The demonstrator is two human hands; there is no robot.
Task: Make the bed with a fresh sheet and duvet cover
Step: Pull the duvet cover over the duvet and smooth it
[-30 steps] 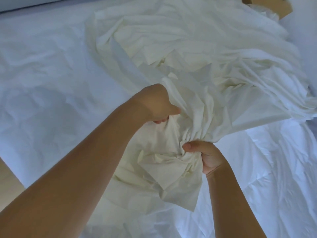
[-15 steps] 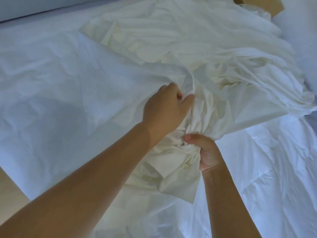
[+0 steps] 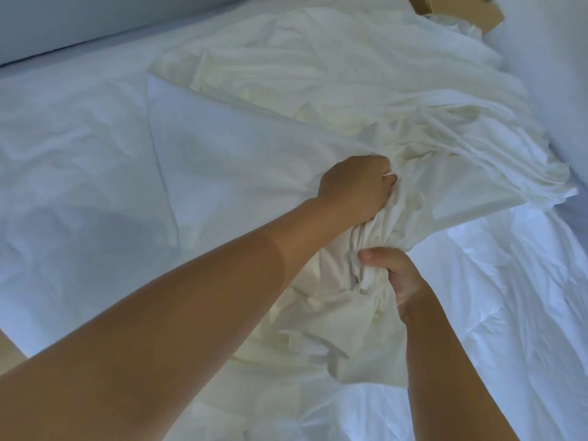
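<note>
1 cover gripped: L hand, R hand

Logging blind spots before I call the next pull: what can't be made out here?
All in the head view:
Left hand: fingertips buried in the folds of the cream fabric.
Right hand: fingers curled behind bunched fabric; only the thumb shows.
Fabric's corners and opening: lost in the crumples.
Brown box: cut off by the top edge.

Two hands, one cream sheet, one box
</note>
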